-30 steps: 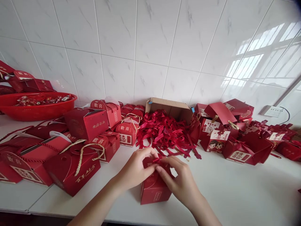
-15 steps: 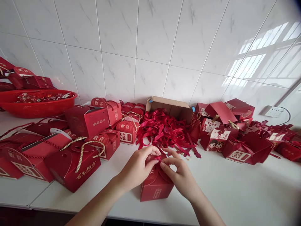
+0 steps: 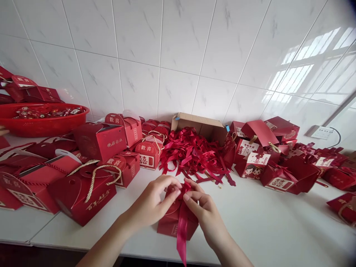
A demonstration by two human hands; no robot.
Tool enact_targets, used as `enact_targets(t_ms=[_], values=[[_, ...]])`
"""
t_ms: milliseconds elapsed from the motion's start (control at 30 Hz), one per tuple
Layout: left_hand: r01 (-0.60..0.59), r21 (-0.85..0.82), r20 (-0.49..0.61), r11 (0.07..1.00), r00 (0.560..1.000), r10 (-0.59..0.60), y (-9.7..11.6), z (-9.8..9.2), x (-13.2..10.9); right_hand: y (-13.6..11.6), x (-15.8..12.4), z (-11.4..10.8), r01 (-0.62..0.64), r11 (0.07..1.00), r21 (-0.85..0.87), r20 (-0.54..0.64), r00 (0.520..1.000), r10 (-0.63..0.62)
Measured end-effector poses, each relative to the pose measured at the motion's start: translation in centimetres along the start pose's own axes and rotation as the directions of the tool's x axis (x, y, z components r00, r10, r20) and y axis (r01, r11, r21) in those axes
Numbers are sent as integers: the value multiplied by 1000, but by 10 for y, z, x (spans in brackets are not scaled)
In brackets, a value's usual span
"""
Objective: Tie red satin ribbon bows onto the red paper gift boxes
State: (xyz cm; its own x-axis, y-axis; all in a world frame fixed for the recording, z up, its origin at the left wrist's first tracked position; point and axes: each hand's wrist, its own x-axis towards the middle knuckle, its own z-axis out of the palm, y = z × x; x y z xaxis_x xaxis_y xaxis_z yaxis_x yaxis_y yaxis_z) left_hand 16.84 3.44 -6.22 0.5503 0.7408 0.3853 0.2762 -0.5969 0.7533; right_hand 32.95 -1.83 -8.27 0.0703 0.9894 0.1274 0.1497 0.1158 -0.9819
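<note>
Over one red box, right hand in a pinch on one ribbon, left hand curled, grip unclear.

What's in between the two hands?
The head view shows a red ribbon at the top of a small red box between the left hand and right hand. One ribbon end trails down over the box's near side.

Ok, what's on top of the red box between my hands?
A red ribbon, one length hanging down in front of the box. Your left hand and right hand cover parts of the top, hiding whether it's knotted.
</note>
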Motion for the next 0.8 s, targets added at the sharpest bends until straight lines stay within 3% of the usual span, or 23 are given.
enact_targets(t_ms=[100, 267, 367, 633, 700, 800], values=[[-15, 81, 38, 997, 999, 11, 6, -4, -11, 1, -7, -3, -2, 1000, -6, 23, 1000, 2], [21, 70, 37, 997, 999, -24, 4, -3, -12, 4, -19, -16, -13, 998, -66, 88, 996, 19], [26, 47, 80, 999, 996, -30, 2, -6, -8, 1, -22, -23, 94, 972, -216, 76, 994, -79], [-17, 28, 160, 999, 987, 12, 1, -11, -5, -10, -19, -31, 368, 701, -610, 120, 918, -377], [-27, 31, 161, 999, 987, 22, 1, -11, -5, -16, -22, -33, 383, 678, -627, 152, 914, -376], [-44, 41, 181, 998, 983, 36, 3, -13, -5, -30, -26, -39, 349, 735, -581, 240, 937, -255]])
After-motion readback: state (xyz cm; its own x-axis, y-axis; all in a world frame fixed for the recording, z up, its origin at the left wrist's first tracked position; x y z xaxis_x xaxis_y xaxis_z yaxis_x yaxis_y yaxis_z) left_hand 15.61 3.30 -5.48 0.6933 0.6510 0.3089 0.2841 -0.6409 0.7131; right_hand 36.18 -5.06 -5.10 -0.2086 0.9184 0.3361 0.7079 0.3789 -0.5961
